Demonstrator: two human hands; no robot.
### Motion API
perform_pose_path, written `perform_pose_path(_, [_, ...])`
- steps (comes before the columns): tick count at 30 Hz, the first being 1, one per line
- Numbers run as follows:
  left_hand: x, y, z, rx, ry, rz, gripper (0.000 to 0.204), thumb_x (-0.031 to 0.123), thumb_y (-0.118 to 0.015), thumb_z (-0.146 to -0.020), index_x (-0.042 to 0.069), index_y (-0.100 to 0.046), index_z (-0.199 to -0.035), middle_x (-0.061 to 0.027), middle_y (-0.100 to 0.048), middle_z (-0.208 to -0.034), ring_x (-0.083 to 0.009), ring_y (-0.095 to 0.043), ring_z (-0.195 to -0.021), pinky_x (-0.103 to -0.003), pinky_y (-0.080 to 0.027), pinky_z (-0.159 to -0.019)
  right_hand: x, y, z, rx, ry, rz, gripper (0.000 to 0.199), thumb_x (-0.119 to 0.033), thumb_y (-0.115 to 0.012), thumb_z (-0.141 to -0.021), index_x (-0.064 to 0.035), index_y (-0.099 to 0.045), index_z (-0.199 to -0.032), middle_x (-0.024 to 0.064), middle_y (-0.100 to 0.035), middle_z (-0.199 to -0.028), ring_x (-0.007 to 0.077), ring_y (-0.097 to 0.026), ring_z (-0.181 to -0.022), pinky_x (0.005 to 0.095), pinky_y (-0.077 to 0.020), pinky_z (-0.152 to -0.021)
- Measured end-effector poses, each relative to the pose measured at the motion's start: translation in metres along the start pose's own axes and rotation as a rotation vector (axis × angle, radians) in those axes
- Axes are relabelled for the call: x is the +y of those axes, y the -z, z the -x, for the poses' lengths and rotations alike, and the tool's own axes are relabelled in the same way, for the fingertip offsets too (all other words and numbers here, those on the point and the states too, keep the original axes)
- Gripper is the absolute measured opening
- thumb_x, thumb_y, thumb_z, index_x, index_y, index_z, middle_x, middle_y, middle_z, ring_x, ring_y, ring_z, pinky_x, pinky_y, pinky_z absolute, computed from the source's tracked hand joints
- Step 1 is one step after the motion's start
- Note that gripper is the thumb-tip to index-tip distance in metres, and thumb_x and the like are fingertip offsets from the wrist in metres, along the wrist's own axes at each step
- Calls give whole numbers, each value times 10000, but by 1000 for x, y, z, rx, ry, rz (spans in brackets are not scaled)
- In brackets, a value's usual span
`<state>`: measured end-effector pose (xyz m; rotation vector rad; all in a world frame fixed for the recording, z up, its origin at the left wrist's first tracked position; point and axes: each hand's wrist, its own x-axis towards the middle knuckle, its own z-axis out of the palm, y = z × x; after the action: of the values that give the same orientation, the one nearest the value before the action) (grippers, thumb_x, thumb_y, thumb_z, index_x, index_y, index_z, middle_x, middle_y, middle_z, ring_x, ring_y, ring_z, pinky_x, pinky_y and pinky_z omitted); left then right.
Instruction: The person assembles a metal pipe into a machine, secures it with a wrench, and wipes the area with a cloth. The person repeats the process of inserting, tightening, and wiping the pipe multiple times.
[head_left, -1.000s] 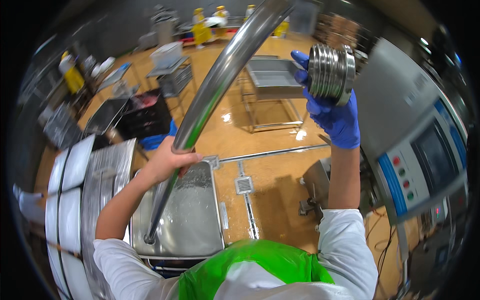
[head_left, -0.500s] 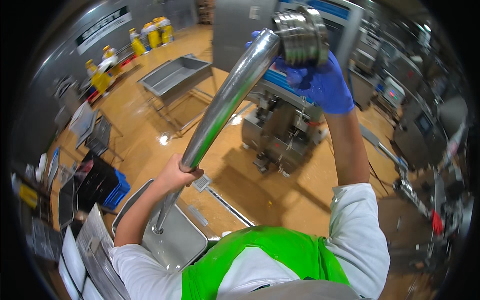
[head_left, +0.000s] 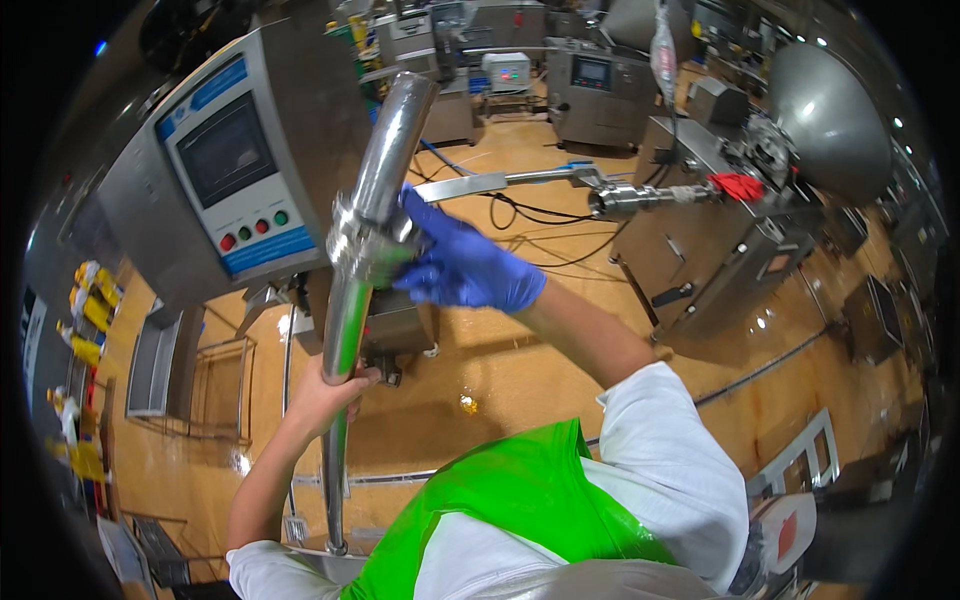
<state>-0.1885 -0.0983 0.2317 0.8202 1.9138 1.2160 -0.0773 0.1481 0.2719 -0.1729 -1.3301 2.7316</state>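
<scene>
- Left hand (head_left: 338, 397): bare, fingers closed around the lower part of a steel pipe (head_left: 347, 318).
- Right hand (head_left: 462, 262): blue-gloved, clamped on a metal ring (head_left: 364, 250) from its right side.
- Ring position: around the pipe, above the left hand; its edges are blurred.
- Pipe position: raised in front of the person, nearly upright, top leaning slightly right.
- Control panel (head_left: 228, 160): left of the pipe, with a dark screen and coloured buttons.
- I see a steel machine (head_left: 695, 240) well to the right, beneath a large funnel (head_left: 832, 125).
</scene>
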Motion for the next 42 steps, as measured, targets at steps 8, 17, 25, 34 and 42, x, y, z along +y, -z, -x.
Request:
perform_pose_path(8, [25, -59, -49, -277, -193, -127, 608, 229, -876, -712, 8, -577, -1194, -35, -673, -902, -121, -641, -715, -283, -520, -628, 65, 31, 53, 10, 4, -72, 511, -525, -437, -1025, -107, -511, -1310, 40, -697, -933, 114, -653, -596, 259, -580, -499])
perform_pose_path(17, [19, -104, -85, -418, -561, 54, 758, 145, -877, -684, 61, -526, -1350, -63, -629, -1248, -143, -587, -1115, -349, -473, -986, 56, 90, 94, 129, 375, 701, 572, -417, -464, -1037, -59, -368, -1473, 106, -536, -1329, 169, -593, -1091, 315, -534, -895])
perform_pose_path(25, [15, -123, -120, -531, -658, 166, 775, 217, -890, -695, 73, -506, -1352, -50, -616, -1196, -151, -569, -1084, -334, -458, -973, 15, 42, 81, 393, 935, 656, 429, -264, -606, -991, -47, -482, -1340, 82, -553, -1160, 163, -581, -1058, 347, -493, -953])
perform_pose_path(34, [-30, -125, -123, -91, -792, 286, 949, 362, -951, -560, -7, -482, -1299, -128, -586, -1198, -229, -582, -1118, -369, -454, -977, 11, 12, 31, 314, 853, 318, 201, -140, -691, -905, -51, -643, -1079, 56, -611, -892, 119, -611, -765, 302, -535, -743])
perform_pose_path(42, [-110, -102, -111, -46, -546, -5, 898, 369, -896, -546, 9, -526, -1282, -151, -617, -1183, -271, -576, -1128, -393, -424, -1025, -1, -49, 13, 293, 1081, 636, 212, -238, -723, -895, -96, -593, -983, -32, -478, -694, 104, -520, -618, 272, -472, -614])
